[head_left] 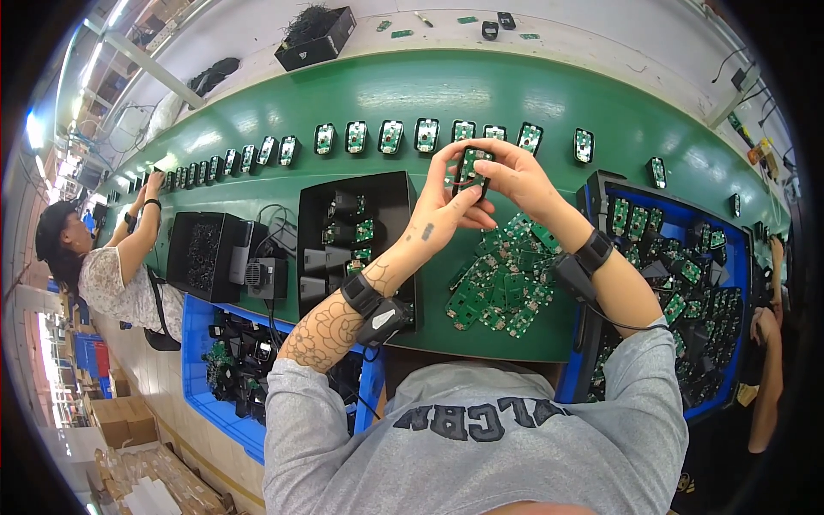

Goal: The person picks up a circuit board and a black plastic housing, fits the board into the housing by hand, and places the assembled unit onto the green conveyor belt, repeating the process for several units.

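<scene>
Held up over the green bench (378, 86) is a small black plastic housing with a green circuit board (471, 165) in it. My left hand (438, 210) grips its left and lower side, the thumb near the bottom of the board. My right hand (519, 178) closes round the right and top side, its thumb pressing on the board. A thin red wire shows by the thumbs. Below my hands lies a heap of loose green circuit boards (506, 287). Beyond them, a row of black housings with boards (427, 135) runs along the bench.
A black box (356, 182) with housings and boards stands left of the heap. At right is a blue-lined tray (736, 296) full of parts. A blue bin (245, 439) sits low at left. One person (120, 266) works at far left, another person's arm (766, 386) shows right.
</scene>
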Available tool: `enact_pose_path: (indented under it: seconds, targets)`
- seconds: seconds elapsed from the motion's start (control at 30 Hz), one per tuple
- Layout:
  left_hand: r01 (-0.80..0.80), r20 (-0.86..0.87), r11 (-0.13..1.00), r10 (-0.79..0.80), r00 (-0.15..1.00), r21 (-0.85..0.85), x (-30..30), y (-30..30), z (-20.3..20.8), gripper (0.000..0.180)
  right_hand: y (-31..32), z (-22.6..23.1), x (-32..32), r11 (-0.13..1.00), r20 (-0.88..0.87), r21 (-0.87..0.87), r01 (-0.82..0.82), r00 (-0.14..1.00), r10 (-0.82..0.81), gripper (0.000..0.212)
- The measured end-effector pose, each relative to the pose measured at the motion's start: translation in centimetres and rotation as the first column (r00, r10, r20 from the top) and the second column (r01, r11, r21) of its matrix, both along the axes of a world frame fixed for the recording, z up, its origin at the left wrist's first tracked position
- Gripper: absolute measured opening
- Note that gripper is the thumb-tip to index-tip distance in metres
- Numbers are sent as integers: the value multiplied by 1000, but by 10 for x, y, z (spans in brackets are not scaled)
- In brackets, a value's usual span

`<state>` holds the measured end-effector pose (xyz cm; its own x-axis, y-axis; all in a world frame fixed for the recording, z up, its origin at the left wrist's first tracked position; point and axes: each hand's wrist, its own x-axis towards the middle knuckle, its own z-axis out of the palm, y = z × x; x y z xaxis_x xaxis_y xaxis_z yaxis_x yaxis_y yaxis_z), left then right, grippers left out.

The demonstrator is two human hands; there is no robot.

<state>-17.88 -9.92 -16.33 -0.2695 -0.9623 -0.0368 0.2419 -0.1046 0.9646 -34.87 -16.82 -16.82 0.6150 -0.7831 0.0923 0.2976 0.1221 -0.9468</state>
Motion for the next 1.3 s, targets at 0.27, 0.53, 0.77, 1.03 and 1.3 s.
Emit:
enact_pose_path:
  seconds: [0.27,0.53,0.77,1.03,1.3]
  targets:
    - [24,-53,999,-26,998,-27,-2,2,4,57,3,1,-1,999,40,3,-35,999,35,43]
    - [54,5,994,-54,999,-99,-3,3,0,49,7,3,5,997,-48,-77,-27,999,24,38]
    - [7,54,986,2,999,-165,-5,6,1,48,11,5,10,981,-20,-187,54,998,-58,31]
    - [-68,61,990,76,995,-120,-8,3,-4,42,8,-3,10,990,-94,-128,52,994,-64,32]
    - [-219,391,887,386,835,-406,0,-3,-16,54,27,8,17,241,18,-960,144,887,-461,31]
